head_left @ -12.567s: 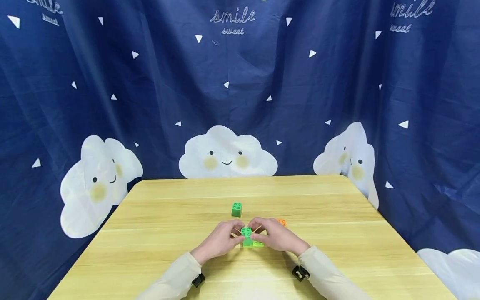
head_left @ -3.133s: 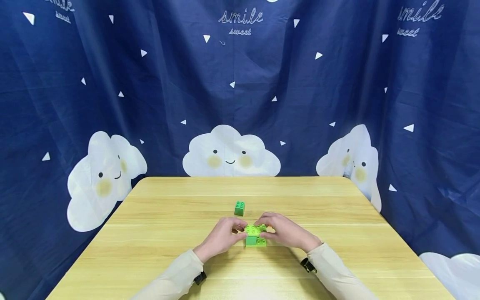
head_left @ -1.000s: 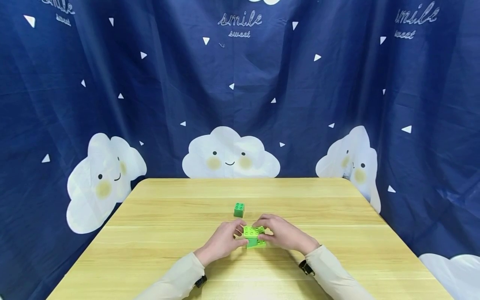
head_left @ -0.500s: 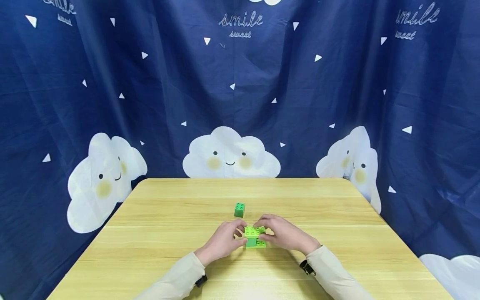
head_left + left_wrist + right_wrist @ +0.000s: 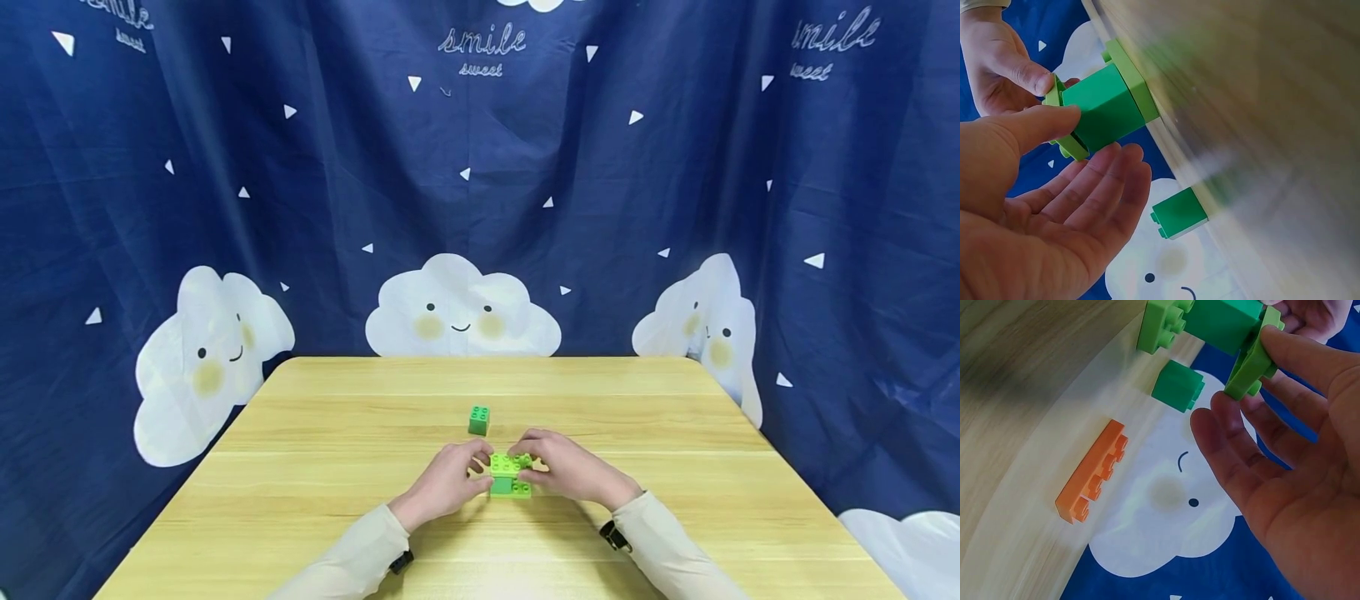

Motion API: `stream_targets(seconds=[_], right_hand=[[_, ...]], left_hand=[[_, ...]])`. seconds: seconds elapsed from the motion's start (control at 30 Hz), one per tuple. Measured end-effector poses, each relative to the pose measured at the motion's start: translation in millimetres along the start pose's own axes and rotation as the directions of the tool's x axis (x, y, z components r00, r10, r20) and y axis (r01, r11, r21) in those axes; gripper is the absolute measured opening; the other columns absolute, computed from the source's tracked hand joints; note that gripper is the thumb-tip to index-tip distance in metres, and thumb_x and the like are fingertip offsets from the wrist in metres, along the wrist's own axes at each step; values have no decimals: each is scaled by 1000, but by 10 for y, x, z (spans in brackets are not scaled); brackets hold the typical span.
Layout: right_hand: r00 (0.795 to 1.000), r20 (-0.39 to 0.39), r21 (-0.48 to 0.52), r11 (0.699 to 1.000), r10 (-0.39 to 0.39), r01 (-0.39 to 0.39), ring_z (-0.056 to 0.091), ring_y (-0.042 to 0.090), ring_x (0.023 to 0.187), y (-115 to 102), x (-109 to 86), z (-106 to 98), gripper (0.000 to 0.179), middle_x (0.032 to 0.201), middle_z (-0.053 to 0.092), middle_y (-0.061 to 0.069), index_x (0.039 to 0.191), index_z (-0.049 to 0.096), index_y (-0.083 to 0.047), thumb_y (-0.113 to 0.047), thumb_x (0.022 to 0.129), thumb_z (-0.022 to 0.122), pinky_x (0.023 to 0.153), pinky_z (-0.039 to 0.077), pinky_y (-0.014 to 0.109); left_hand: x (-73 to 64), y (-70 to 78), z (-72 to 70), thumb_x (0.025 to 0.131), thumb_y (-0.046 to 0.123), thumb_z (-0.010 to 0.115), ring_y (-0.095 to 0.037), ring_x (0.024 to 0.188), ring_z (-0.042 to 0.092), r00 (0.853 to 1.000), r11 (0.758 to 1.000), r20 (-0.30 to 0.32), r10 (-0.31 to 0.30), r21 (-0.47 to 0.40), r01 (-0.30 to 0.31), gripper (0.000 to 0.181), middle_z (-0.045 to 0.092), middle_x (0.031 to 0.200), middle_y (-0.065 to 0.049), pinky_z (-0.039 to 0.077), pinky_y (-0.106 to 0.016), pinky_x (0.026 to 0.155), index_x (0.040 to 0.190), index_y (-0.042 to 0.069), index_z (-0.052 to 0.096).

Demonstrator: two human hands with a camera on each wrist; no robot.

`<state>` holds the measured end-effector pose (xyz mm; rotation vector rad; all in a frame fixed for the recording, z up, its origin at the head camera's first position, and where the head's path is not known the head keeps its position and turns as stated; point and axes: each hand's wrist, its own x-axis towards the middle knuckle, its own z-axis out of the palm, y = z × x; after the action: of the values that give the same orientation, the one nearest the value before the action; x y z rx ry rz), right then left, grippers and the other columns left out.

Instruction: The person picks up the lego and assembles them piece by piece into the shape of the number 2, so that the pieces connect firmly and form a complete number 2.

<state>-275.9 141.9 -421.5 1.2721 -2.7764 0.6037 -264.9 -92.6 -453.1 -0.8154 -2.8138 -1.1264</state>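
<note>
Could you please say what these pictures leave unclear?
Orange studded plastic brick: in head view, hidden behind the right hand.
Lower lime flat plastic brick: in right wrist view, cut off by the top edge.
Upper lime flat plastic brick: in left wrist view, partly covered by the left hand.

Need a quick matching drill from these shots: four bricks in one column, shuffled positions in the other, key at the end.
Column 1
1. orange brick
2. loose green block
3. upper lime brick
4. lower lime brick

Column 2
A. directly beneath the stacked green block
B. on the table, showing in the right wrist view only
C. directly above the stacked green block
D. standing apart on the table, showing in all three views

Pairs: 1-B, 2-D, 3-C, 4-A
</note>
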Motion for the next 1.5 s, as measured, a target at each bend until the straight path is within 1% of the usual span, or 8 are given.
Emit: stream_targets(seconds=[0.17, 0.33, 0.7, 1.07, 1.23, 1.5], right_hand=[[1000, 0, 10, 1000, -7, 7, 60, 8, 97, -5, 5, 3, 30, 110, 63, -4, 121, 67, -12, -21, 93, 68, 81, 53, 22], [1000, -2, 12, 1000, -6, 6, 60, 8, 97, 2, -2, 9, 30, 110, 63, -4, 121, 67, -13, -21, 93, 68, 82, 53, 22], [1000, -9, -4, 1000, -4, 4, 60, 10, 101, -23, -25, -12, 30, 113, 63, -3, 122, 66, -12, -23, 93, 67, 87, 53, 28], [1000, -5, 6, 1000, 5, -5, 61, 10, 99, 4, -21, -2, 30, 112, 63, -3, 121, 67, -13, -23, 93, 68, 84, 53, 26], [1000, -6, 12, 1000, 11, -11, 61, 9, 98, 7, -28, 6, 30, 112, 63, -3, 121, 67, -13, -23, 93, 68, 83, 54, 27], [1000, -4, 27, 1000, 13, -13, 61, 11, 98, 0, -20, 6, 30, 111, 63, -2, 121, 67, -11, -22, 93, 68, 84, 54, 30]], left_hand=[[-14, 9, -11, 92, 28, 68, -18, 96, 67, 1000, 1000, -2, -2, 7, 2, 32, 69, 109, -3, 55, -30, 80, 119, 10, 63], [-9, 13, -13, 97, 30, 62, -13, 95, 66, 1000, 1000, 4, 8, 3, -8, 31, 70, 109, -2, 54, -27, 80, 119, 9, 64], [-14, 54, -13, 96, 29, 62, -14, 91, 66, 1000, 1000, 11, -9, -18, 9, 30, 69, 109, -4, 54, -23, 75, 117, 7, 64], [-10, 74, -1, 95, 24, 65, -9, 86, 66, 1000, 1000, -6, 8, 26, -7, 25, 70, 111, -8, 53, -20, 72, 113, 7, 66], [-8, 65, 10, 94, 23, 66, -9, 85, 66, 1000, 1000, -10, 10, 26, -9, 24, 70, 112, -9, 53, -19, 71, 112, 7, 66], [-5, 45, -5, 95, 24, 64, -10, 85, 67, 1000, 1000, 4, 25, 19, -25, 26, 69, 114, -10, 53, -18, 71, 114, 6, 66]])
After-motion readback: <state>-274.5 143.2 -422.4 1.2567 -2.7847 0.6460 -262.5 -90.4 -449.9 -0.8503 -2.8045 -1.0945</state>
